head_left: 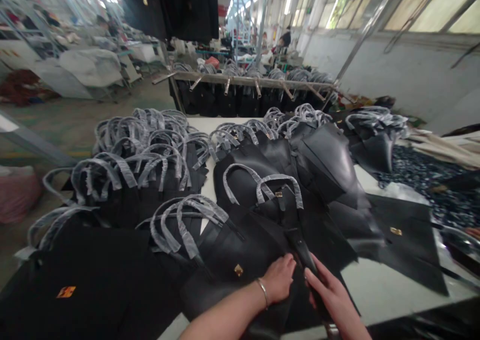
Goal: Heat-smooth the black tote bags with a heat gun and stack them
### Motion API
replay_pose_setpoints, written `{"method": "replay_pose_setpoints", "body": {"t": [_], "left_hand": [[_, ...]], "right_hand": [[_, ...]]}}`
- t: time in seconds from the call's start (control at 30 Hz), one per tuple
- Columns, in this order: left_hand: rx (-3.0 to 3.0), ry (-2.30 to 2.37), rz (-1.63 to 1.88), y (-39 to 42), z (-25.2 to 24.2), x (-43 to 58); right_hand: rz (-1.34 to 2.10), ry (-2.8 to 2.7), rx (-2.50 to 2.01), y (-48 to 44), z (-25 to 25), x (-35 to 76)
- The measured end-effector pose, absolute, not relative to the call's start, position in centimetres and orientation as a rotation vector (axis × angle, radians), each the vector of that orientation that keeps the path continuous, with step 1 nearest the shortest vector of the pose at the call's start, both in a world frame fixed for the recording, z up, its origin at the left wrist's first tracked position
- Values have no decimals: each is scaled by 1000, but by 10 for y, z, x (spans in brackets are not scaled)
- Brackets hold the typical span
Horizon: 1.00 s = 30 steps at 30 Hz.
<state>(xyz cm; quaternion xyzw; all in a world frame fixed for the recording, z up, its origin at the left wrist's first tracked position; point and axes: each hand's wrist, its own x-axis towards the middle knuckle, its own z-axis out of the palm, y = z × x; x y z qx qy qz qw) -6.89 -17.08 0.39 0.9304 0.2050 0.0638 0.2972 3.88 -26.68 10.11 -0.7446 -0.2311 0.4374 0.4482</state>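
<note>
My right hand is wrapped around a long, black, slim hand tool with a metallic piece at its lower end. The tool's upper end lies over a black leather bag panel with a small gold clasp. My left hand, with a bangle at the wrist, presses on this panel beside the tool, its fingers together and curled; the fingertips are partly hidden. Just beyond, a plastic-wrapped handle arches up from another black bag piece with a gold fitting.
Stacks of black bag panels with plastic-wrapped handles cover the table's left and back. More black leather is heaped at the right. A metal rack with prongs stands behind the table, and black pieces hang above. A white tabletop shows at right.
</note>
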Motion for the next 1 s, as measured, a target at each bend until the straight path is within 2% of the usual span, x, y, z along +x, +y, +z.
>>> {"method": "replay_pose_setpoints", "body": {"t": [0.1,0.27,0.37,0.63,1.0], "left_hand": [[2543,410,210,-179,5,-93],[2571,891,405,-170,-3,-160],[2598,864,365,-161,-11,-186],[2594,783,368,-157,-8,-191],[2540,779,428,-157,-9,-193]], "right_hand": [[1208,-749,-1900,-237,109,28],[1268,-904,-1980,-180,102,0],[1301,-859,-1987,-152,98,-12],[1329,-909,-1948,-96,105,-27],[1334,-911,-1958,-93,102,-28]]}}
